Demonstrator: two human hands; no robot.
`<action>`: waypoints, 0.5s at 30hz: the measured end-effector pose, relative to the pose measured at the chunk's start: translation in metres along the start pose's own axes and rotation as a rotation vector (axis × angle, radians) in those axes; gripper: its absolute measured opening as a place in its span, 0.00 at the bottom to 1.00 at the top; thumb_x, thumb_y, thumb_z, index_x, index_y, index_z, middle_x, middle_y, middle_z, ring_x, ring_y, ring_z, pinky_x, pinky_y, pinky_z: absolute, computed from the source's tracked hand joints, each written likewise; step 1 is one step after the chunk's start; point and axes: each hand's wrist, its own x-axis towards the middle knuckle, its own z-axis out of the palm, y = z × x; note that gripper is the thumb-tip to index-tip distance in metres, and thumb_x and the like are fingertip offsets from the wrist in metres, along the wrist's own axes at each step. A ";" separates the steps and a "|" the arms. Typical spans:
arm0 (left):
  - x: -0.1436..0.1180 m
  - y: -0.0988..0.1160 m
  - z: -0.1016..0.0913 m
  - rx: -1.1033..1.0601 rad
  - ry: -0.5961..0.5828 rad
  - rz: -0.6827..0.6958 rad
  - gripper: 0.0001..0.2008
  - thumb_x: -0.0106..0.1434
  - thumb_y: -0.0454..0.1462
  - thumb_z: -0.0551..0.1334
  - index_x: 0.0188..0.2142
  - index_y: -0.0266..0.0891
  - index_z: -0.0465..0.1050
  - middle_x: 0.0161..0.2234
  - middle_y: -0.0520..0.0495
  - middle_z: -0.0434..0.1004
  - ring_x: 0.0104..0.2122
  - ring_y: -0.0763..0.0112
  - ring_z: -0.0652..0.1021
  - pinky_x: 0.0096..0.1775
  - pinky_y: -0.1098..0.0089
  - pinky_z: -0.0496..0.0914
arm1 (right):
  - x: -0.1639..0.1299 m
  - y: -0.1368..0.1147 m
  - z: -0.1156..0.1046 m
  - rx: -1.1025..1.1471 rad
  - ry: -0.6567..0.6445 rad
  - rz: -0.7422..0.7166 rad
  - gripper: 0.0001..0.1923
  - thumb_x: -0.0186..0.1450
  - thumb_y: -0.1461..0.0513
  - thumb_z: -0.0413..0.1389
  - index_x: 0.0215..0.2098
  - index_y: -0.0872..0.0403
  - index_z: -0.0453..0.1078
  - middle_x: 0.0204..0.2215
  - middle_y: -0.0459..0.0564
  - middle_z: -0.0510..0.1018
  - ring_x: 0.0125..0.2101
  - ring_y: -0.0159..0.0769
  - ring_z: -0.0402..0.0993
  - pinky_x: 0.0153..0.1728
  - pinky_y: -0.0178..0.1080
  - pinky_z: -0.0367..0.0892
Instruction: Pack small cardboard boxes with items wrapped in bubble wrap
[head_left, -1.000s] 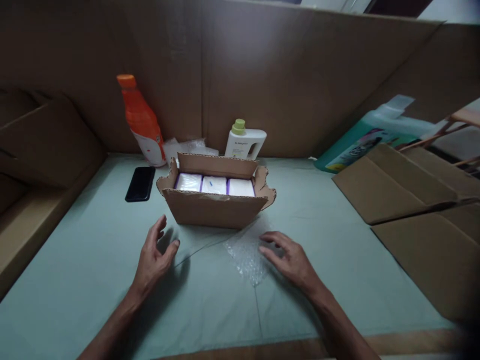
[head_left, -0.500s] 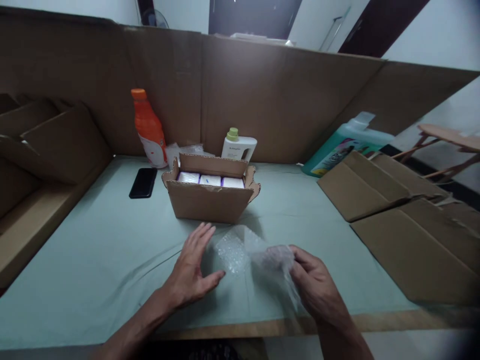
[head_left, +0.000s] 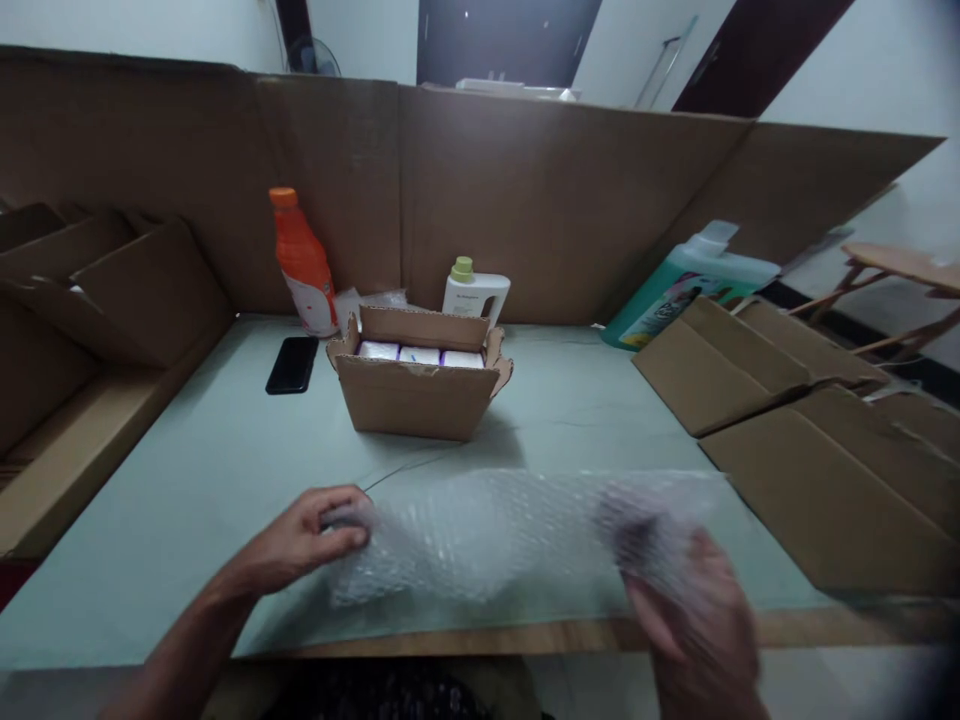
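A sheet of clear bubble wrap (head_left: 487,535) is stretched sideways low over the front of the table. My left hand (head_left: 311,535) pinches its left end between thumb and fingers. At the other end, my right hand (head_left: 694,600) grips the wrap; its fingers are partly behind the film and blurred. Beyond the sheet stands an open cardboard box (head_left: 416,400), its flaps up. White-topped packs with purple edges (head_left: 420,356) sit side by side inside it. Neither hand touches the box.
A black phone (head_left: 292,365) lies left of the box. Behind stand an orange bottle (head_left: 304,260) and a white bottle with a green cap (head_left: 474,292). A teal jug (head_left: 686,285) leans at the right, beside folded cartons (head_left: 825,490). More cardboard (head_left: 142,300) is at left.
My left hand has gone from open to closed on the bubble wrap and moved left. My right hand has moved right and down. The crumpled wrap is now spread out between them.
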 end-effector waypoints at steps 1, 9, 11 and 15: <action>-0.002 -0.005 -0.010 0.029 0.023 -0.021 0.15 0.62 0.47 0.61 0.40 0.38 0.74 0.34 0.49 0.76 0.34 0.68 0.74 0.36 0.70 0.69 | 0.001 0.013 0.006 -0.010 0.017 0.047 0.19 0.57 0.44 0.64 0.34 0.49 0.74 0.30 0.50 0.82 0.30 0.43 0.78 0.37 0.46 0.74; 0.008 -0.052 -0.050 0.495 0.486 -0.051 0.38 0.60 0.53 0.63 0.66 0.46 0.58 0.59 0.38 0.71 0.53 0.50 0.76 0.46 0.56 0.73 | 0.027 0.044 0.012 -0.589 0.079 -0.025 0.27 0.61 0.47 0.58 0.52 0.54 0.73 0.52 0.59 0.79 0.42 0.45 0.77 0.42 0.45 0.72; 0.027 -0.051 -0.056 0.429 0.540 0.012 0.38 0.61 0.52 0.62 0.67 0.46 0.56 0.64 0.37 0.65 0.58 0.48 0.72 0.51 0.52 0.72 | 0.040 0.038 0.026 -0.619 -0.033 -0.064 0.27 0.62 0.48 0.57 0.54 0.53 0.72 0.53 0.59 0.78 0.42 0.45 0.77 0.40 0.45 0.73; 0.081 -0.043 -0.057 0.198 0.533 0.159 0.43 0.56 0.49 0.65 0.67 0.40 0.53 0.65 0.33 0.60 0.61 0.45 0.69 0.57 0.48 0.68 | 0.074 0.037 0.078 -0.590 -0.370 -0.175 0.32 0.61 0.49 0.60 0.60 0.52 0.66 0.56 0.59 0.76 0.52 0.51 0.74 0.46 0.48 0.73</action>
